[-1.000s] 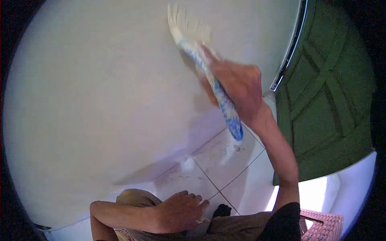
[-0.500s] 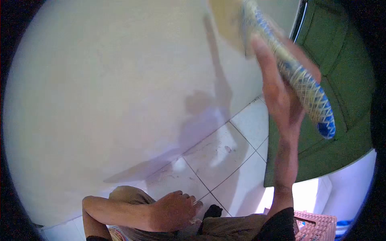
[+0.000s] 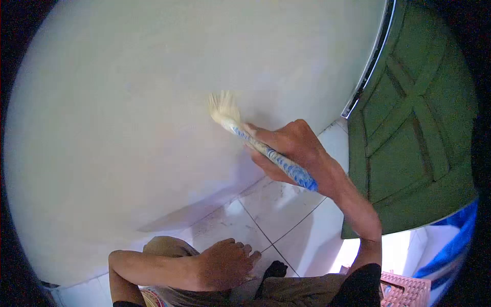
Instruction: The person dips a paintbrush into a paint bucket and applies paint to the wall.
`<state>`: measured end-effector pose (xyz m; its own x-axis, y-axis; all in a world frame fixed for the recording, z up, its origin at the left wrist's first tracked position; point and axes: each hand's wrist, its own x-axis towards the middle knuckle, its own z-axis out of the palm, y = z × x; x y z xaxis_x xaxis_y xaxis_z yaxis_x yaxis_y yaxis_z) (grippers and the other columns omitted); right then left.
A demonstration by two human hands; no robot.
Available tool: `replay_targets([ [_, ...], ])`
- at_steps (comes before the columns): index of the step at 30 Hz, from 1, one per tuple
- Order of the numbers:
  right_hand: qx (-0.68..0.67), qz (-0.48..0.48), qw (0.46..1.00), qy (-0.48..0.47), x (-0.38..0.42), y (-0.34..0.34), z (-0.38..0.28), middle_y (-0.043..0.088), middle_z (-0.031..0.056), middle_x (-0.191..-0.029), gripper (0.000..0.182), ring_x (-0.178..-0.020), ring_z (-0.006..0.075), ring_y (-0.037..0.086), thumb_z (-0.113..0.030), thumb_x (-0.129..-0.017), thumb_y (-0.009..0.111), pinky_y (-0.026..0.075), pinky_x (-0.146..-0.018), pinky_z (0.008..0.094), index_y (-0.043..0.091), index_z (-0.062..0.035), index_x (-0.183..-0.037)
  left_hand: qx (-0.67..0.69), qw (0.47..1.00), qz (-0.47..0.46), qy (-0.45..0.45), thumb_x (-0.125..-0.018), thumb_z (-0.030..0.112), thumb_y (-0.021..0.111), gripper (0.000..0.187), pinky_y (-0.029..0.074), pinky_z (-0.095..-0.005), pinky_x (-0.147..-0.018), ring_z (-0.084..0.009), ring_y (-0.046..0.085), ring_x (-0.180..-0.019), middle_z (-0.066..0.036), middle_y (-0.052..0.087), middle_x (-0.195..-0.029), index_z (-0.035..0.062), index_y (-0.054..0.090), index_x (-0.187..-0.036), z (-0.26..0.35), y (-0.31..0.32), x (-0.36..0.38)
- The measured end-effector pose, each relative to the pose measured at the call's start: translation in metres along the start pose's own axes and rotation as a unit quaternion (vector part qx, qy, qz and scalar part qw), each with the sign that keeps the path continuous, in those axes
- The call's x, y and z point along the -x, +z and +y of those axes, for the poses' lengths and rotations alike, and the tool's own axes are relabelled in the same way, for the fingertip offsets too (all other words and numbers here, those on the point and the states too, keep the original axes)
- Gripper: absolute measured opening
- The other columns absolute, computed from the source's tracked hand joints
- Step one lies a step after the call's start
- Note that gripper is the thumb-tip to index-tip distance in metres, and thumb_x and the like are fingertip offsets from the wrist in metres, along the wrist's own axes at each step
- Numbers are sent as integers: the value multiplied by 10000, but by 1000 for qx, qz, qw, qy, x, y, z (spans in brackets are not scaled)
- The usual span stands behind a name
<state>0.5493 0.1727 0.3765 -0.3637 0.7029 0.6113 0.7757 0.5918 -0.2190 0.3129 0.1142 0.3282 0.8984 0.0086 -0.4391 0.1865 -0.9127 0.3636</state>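
My right hand (image 3: 294, 151) is closed around the handle of a brush (image 3: 285, 165), which has a blue and cream wrapped pattern and a solid blue end. Its pale bristles (image 3: 223, 108) splay out at the upper left and appear pressed against the off-white wall (image 3: 128, 128). Down at my lap, my left hand (image 3: 225, 263) lies back upward over my leg. Its fingers are loosely bent and a little apart, and I see nothing held in them; the palm is hidden.
A green panelled door (image 3: 404, 133) stands at the right, beside a dark-edged strip (image 3: 368, 71). White floor tiles (image 3: 271, 210) run along the wall's foot. A pink plastic basket (image 3: 409, 291) sits at the lower right, with blue cloth (image 3: 450, 245) behind it.
My right hand has brought the brush down and to the left, from high near the door to the middle of the wall. The left hand has stayed about where it was.
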Motion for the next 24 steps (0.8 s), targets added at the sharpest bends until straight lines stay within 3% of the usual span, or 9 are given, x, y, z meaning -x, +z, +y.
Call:
replay_targets([
  [1, 9, -94, 995, 16, 5, -7, 2, 635, 122, -636, 239, -455, 237, 598, -86, -783, 704, 495, -483, 324, 705, -34, -1016, 7, 1000, -3, -3, -893, 285, 583, 449, 501, -412, -842, -318, 653, -926, -184, 623, -1009, -31, 523, -1206, 0, -4, 0],
  [3, -50, -51, 995, 73, 18, -21, 5, 669, 112, -698, 259, -515, 198, 623, -153, -806, 711, 503, -527, 312, 704, -36, -1037, -13, 1000, -1, 15, -894, 289, 582, 445, 504, -409, -836, -315, 655, -927, -185, 623, -1010, -30, 524, -1199, 3, -5, 1],
  [5, -9, 59, 987, 147, 9, -58, -14, 668, 157, -745, 205, -641, 256, 650, -189, -821, 711, 515, -633, 383, 686, -45, -965, -27, 999, 7, 31, -895, 293, 581, 442, 507, -405, -830, -312, 656, -929, -186, 623, -1011, -30, 525, -1191, 5, -1, 3],
  [8, -34, 142, 978, 147, -13, -81, -10, 695, 98, -812, 246, -717, 95, 629, -182, -865, 704, 506, -650, 252, 698, 2, -1027, -4, 994, 93, 56, -883, 291, 597, 436, 508, -400, -820, -308, 657, -928, -184, 622, -999, -32, 530, -1168, 9, 7, 6],
  [10, -75, 404, 906, 95, -30, -74, -10, 692, 89, -805, 215, -724, 80, 622, -144, -878, 689, 510, -658, 252, 693, 12, -1026, 2, 1000, 4, 19, -876, 291, 606, 443, 508, -408, -824, -312, 655, -939, -186, 621, -996, -35, 526, -1166, 10, -4, 4],
  [13, -29, 445, 892, 67, -43, -42, 15, 694, 91, -812, 202, -690, 91, 635, -109, -862, 697, 511, -623, 256, 692, 4, -1030, -25, 999, -35, 20, -945, 349, 479, 497, 506, -417, -836, -325, 626, -928, -179, 607, -1007, -16, 480, -1282, 1, -1, 2],
  [16, 45, 382, 916, -113, -43, -4, 27, 647, 108, -677, 98, -553, 178, 650, -89, -828, 685, 501, -512, 305, 689, -19, -897, -4, 1000, -13, 12, -944, 325, 479, 482, 506, -413, -837, -325, 627, -914, -172, 605, -1004, -16, 481, -1284, -4, 9, 2],
  [21, -80, 270, 953, -110, -26, -23, 32, 572, 116, -572, 212, -451, 179, 582, -80, -817, 692, 469, -465, 291, 696, -4, -1015, 5, 1000, 18, 24, -945, 296, 476, 445, 508, -405, -833, -322, 633, -901, -174, 604, -1011, -15, 489, -1263, 3, 7, 4],
  [24, -49, 97, 993, 50, -7, -37, 32, 610, 121, -593, 257, -460, 136, 567, -110, -848, 667, 452, -465, 282, 693, 9, -1074, -10, 999, 13, 31, -946, 309, 481, 450, 512, -400, -823, -319, 636, -902, -178, 608, -1021, -13, 494, -1259, 2, -3, 3],
])
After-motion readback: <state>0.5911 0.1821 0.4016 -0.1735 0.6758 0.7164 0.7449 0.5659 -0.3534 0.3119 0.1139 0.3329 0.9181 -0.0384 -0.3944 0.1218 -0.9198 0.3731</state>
